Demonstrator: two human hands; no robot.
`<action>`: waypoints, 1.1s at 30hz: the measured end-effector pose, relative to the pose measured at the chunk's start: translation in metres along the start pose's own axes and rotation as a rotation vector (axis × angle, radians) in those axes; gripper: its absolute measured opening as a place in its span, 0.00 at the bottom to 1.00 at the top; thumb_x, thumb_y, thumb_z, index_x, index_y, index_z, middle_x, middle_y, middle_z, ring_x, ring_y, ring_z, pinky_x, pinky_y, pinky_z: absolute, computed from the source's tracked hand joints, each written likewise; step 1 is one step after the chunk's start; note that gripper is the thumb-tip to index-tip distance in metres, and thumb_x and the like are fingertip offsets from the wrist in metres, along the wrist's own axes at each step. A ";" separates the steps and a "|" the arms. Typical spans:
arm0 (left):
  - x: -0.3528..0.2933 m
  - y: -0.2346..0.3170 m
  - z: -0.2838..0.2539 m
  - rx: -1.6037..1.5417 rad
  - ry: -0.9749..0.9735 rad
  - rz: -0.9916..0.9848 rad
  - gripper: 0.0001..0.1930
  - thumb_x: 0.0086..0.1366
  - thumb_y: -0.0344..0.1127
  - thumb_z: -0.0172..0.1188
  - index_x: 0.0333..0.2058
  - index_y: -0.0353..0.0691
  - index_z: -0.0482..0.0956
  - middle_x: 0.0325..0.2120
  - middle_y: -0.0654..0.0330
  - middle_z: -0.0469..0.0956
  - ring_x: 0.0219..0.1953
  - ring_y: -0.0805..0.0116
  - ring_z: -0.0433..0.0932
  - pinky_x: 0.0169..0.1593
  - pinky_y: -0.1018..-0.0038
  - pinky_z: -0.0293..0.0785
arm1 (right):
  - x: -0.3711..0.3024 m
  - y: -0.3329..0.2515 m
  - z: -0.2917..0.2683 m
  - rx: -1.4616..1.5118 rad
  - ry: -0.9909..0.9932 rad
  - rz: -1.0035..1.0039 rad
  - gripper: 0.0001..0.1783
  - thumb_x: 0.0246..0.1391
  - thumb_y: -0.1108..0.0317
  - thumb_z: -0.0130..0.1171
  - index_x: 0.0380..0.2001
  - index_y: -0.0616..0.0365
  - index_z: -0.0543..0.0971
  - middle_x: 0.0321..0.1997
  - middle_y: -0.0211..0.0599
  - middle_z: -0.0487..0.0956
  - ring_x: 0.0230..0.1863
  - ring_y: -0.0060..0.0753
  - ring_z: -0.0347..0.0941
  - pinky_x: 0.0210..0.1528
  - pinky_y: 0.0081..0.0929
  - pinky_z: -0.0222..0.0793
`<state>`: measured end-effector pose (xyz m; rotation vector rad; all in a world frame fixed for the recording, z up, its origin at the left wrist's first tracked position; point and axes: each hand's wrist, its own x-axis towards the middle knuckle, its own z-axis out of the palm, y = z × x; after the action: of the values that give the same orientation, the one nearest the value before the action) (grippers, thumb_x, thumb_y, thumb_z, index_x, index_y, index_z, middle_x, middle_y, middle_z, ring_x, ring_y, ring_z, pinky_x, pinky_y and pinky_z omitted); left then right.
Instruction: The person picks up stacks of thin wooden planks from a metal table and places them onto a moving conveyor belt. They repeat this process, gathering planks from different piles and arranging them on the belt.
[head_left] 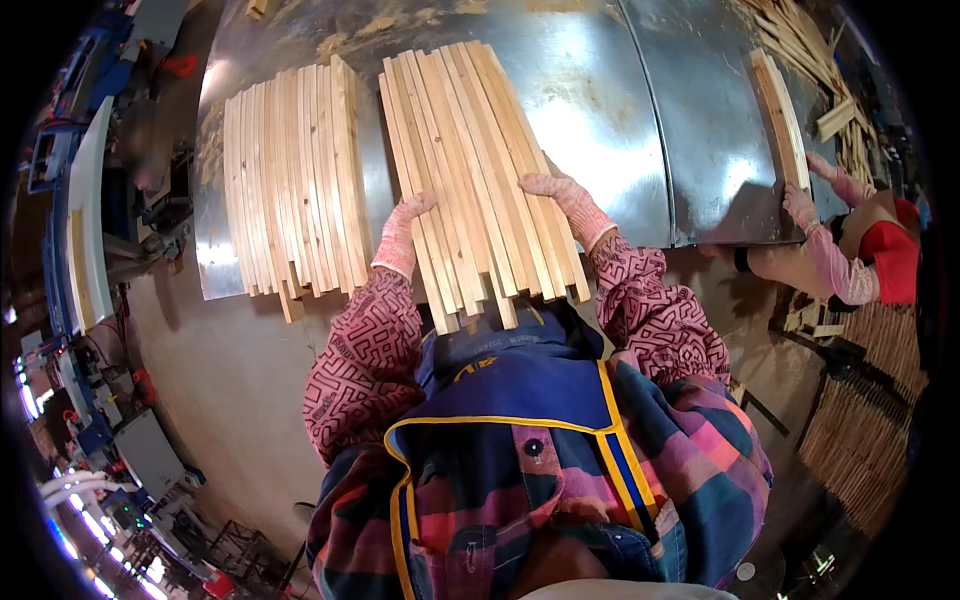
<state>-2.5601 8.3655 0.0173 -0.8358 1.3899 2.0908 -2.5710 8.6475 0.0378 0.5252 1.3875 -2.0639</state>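
A bundle of pale wooden strips (465, 160) lies lengthwise before me on the metal table, its near ends uneven and jutting over the front edge. My left hand (405, 225), in a pinkish knit glove, presses against the bundle's left side with its thumb over the top. On the opposite side my right hand (568, 203), gloved alike, grips the edge with its thumb on top. Both hands' fingers are largely hidden beside the wood. Left of this bundle rests a second row of wooden strips (295, 175), with a few ends sticking out toward me.
The metal table (600, 110) has a seam on its right. There, another person's gloved hands (800, 205) hold a short stack of strips (780, 115). Scrap sticks (800, 50) pile up at the far right. Machinery (85, 210) stands left; stacked sticks (865, 430) lie lower right.
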 end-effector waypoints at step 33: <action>0.129 0.161 -0.462 0.909 0.147 0.477 0.44 0.67 0.61 0.54 0.73 0.53 0.44 0.66 0.46 0.57 0.66 0.53 0.61 0.65 0.63 0.61 | 0.156 0.087 0.321 -0.943 0.352 -0.273 0.47 0.53 0.36 0.59 0.69 0.51 0.64 0.73 0.53 0.58 0.73 0.50 0.54 0.71 0.39 0.53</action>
<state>-2.6585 7.8854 -0.1098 -0.2813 2.4965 1.3863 -2.6296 8.2867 0.0028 0.2877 2.5105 -1.2691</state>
